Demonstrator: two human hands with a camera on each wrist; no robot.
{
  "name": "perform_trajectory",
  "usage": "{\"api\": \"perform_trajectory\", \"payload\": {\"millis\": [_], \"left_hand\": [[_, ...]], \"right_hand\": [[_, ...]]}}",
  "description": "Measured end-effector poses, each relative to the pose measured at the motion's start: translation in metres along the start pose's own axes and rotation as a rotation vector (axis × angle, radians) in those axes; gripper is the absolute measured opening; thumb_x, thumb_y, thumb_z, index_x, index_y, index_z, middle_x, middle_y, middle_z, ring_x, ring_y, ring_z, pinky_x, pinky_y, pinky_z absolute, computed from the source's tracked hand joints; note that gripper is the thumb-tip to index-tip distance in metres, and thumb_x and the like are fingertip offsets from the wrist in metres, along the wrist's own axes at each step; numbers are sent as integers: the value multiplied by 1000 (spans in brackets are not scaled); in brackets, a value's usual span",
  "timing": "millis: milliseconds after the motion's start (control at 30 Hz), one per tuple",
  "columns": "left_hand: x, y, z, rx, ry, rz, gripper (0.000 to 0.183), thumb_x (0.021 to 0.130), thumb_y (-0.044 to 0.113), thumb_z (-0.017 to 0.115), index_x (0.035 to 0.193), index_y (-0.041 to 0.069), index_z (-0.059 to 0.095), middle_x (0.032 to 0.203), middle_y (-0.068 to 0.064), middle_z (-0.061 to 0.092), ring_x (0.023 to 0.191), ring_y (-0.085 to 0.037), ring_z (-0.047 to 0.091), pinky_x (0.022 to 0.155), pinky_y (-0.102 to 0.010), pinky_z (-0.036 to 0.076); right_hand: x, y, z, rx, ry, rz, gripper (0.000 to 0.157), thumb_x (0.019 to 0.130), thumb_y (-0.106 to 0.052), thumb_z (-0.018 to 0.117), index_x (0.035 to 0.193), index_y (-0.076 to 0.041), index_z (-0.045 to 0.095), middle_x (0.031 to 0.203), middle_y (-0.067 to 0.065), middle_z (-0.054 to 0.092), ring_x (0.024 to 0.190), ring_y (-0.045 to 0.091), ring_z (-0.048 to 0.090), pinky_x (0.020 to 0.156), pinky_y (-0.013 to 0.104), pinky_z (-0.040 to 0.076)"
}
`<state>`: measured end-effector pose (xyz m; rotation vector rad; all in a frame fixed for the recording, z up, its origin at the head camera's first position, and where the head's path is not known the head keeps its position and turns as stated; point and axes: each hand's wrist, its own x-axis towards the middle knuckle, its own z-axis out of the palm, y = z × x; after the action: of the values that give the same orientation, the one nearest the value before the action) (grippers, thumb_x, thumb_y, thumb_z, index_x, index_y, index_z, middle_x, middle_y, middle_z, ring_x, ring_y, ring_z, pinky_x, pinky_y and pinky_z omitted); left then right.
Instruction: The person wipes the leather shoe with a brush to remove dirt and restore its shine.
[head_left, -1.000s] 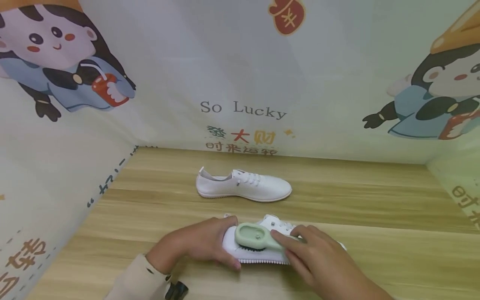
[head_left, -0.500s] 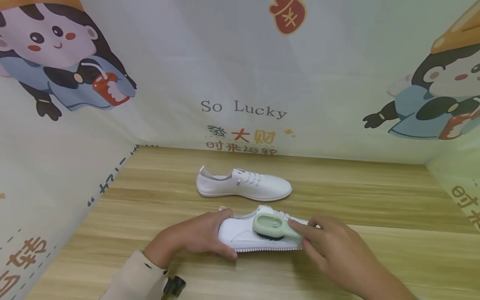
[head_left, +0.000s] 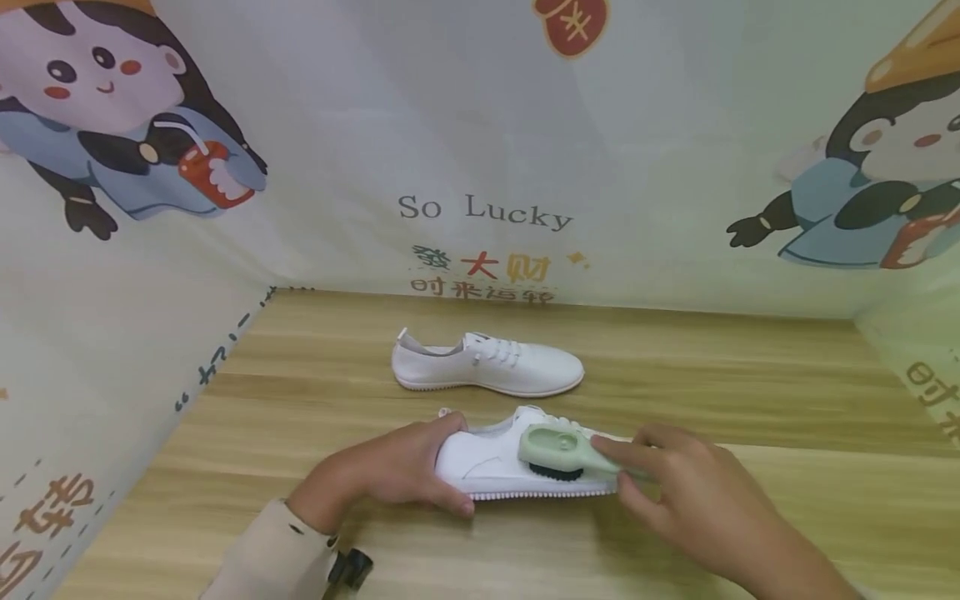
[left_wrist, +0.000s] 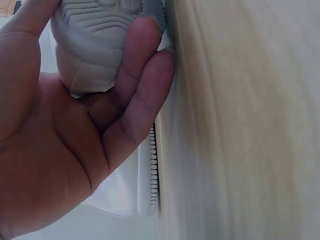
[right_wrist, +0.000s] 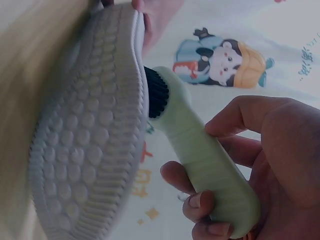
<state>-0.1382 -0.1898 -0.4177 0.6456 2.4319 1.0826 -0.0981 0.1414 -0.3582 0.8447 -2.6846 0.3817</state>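
Observation:
My left hand (head_left: 408,467) grips the heel of a white lace-up shoe (head_left: 476,467), its side turned toward me. In the left wrist view the fingers curl under the ridged heel sole (left_wrist: 90,30). My right hand (head_left: 693,492) holds a pale green brush (head_left: 555,447) by its handle, fingers wrapped round the ribbed grip (right_wrist: 210,160). Black bristles (right_wrist: 157,92) meet the shoe's side, about midway between heel and toe. The right wrist view shows the tilted, studded sole (right_wrist: 85,135). The toe is partly hidden behind my right hand.
A matching white shoe (head_left: 536,371) stands upright just beyond, toe to the right. Both sit over a wood-grain tabletop (head_left: 750,375). Printed cloth walls (head_left: 675,167) enclose the back and sides. A small black object (head_left: 350,569) is by the left sleeve.
The brush has slid along the shoe's side from near the heel rightward to the middle. My left hand has shifted the shoe slightly away from me, still gripping its heel.

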Motion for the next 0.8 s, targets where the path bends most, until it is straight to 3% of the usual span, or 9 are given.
{"api": "perform_trajectory", "payload": {"millis": [133, 433, 800], "left_hand": [[1, 0, 1, 60, 13, 32, 64, 68, 43, 90, 112, 18, 51, 94, 4, 60, 82, -10, 58, 73, -26, 49], [2, 4, 2, 118, 38, 52, 64, 65, 44, 92, 109, 22, 52, 92, 8, 61, 80, -8, 59, 71, -25, 49], [4, 5, 3, 124, 53, 66, 63, 64, 43, 93, 107, 24, 51, 95, 10, 61, 83, -8, 59, 74, -25, 49]], "right_hand": [[-1, -5, 9, 44, 16, -57, 43, 79, -14, 73, 118, -33, 74, 86, -11, 61, 62, -4, 39, 55, 18, 37], [-2, -20, 30, 59, 24, -137, 51, 83, -17, 74, 131, -34, 66, 97, -10, 59, 77, 1, 49, 66, 22, 46], [-2, -28, 39, 41, 65, -198, 57, 84, -18, 78, 136, -36, 62, 108, -4, 61, 92, 11, 59, 78, 31, 54]]}}
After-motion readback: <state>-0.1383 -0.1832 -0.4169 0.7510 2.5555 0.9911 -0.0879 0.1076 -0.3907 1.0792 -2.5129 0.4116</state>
